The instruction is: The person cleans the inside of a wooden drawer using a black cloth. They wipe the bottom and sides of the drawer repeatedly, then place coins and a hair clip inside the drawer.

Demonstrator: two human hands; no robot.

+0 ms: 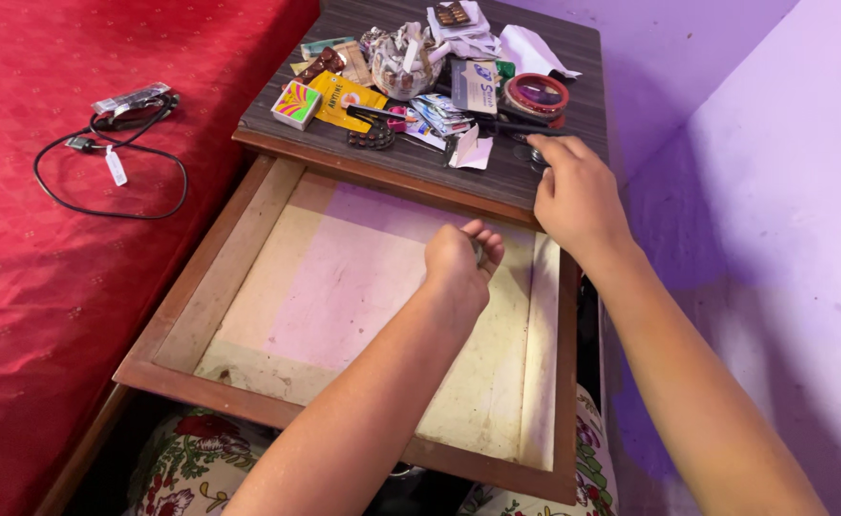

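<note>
- The wooden drawer [220,287] stood pulled far out from under the dark bedside table [573,105], its pale paper lining stained and bare.
- The left hand [458,272] hung over the drawer's back right part, fingers curled in a fist around a small dark object [478,250]; what it was could not be made out.
- The right hand [578,196] rested on the table's front right edge, fingers bent down onto the top beside some small dark thing hidden under them; whether it gripped anything I could not tell.
- Just behind that hand lay red bangles [537,94], a black pen-like stick [521,127] and a folded scrap of white paper [473,151].
- Further left the tabletop was crowded: a clear bag of odds and ends [406,62], a yellow packet [347,99], a small colourful box [297,104], blister strips and crumpled white paper [535,48].
- A black cable [115,186] with a tagged plug lay looped on the red bedcover [48,315] to the left, well apart from both hands.
- Floral cloth [191,459] showed beneath the drawer's front.
</note>
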